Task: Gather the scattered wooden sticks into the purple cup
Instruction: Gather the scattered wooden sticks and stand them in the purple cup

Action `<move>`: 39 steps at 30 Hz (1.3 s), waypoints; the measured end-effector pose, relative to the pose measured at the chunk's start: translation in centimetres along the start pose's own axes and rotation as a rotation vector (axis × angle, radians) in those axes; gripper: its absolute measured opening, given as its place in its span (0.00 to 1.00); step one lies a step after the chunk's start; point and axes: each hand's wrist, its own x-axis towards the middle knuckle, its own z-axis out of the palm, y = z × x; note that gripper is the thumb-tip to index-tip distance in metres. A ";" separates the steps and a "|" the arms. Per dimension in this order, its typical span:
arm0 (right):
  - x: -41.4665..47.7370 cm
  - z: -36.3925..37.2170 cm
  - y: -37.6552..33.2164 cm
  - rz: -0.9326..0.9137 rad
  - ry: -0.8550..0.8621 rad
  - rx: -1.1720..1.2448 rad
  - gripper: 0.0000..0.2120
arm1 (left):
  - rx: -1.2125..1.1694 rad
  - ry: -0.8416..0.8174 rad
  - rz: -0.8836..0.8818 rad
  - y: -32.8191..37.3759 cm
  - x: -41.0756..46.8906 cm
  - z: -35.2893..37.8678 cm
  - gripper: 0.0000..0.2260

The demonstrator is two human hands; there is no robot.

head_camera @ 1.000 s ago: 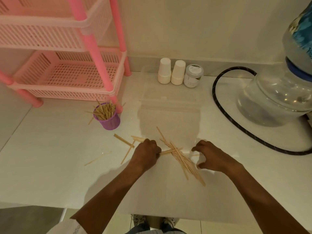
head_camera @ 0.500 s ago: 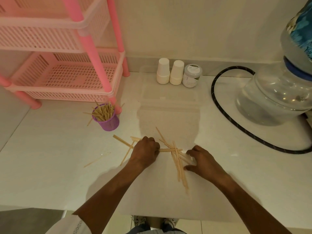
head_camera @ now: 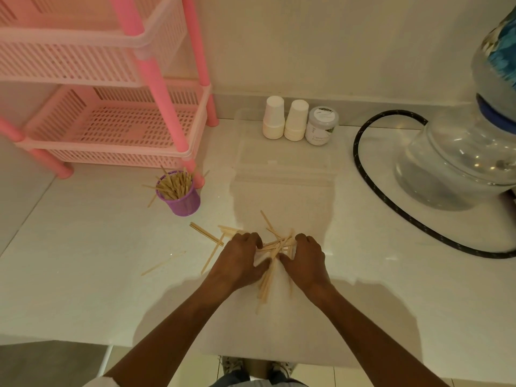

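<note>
A bunch of wooden sticks point(head_camera: 275, 248) lies on the white counter, squeezed between my left hand point(head_camera: 240, 259) and my right hand point(head_camera: 305, 258). Both hands curl their fingers onto the bunch from either side; the sticks' near ends poke out below the hands. More loose sticks point(head_camera: 205, 233) lie left of my left hand, and one single stick point(head_camera: 163, 263) lies further left. The purple cup point(head_camera: 178, 195) stands upright at the back left, holding several sticks, with a stick lying on the counter beside it.
A pink tiered basket rack point(head_camera: 111, 129) stands behind the cup. Two stacks of white paper cups point(head_camera: 284, 118) and a small jar point(head_camera: 321, 125) sit by the wall. A large water bottle point(head_camera: 469, 152) and a black hose point(head_camera: 391, 202) occupy the right. The counter's front edge point(head_camera: 111, 343) is near.
My right hand has swept left, pushing the spread sticks into a tight bunch against my left hand, which has stayed nearly in place.
</note>
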 end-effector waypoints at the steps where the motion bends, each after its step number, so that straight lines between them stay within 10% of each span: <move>1: 0.2 0.0 -0.2 0.020 0.014 0.001 0.23 | 0.013 -0.042 -0.012 -0.2 -0.5 0.0 0.23; 5: 1.0 0.0 -0.9 0.069 0.028 0.011 0.20 | 0.174 -0.179 0.004 -0.6 -1.7 0.3 0.33; 13: 3.4 -3.0 -0.4 -0.124 -0.164 0.039 0.21 | 0.191 -0.158 0.032 -1.8 0.2 -1.3 0.20; 21: 4.1 -4.3 -0.2 -0.407 -0.365 -0.439 0.51 | 0.258 -0.043 0.052 -3.4 2.4 -2.2 0.40; 25: 4.6 -3.7 -0.7 -0.414 -0.339 -0.493 0.44 | 0.323 -0.132 -0.016 -4.0 3.7 -2.4 0.45; 39: 3.9 -0.8 -1.3 -0.375 -0.082 -0.488 0.17 | 0.251 -0.050 0.041 -5.1 4.4 -2.7 0.19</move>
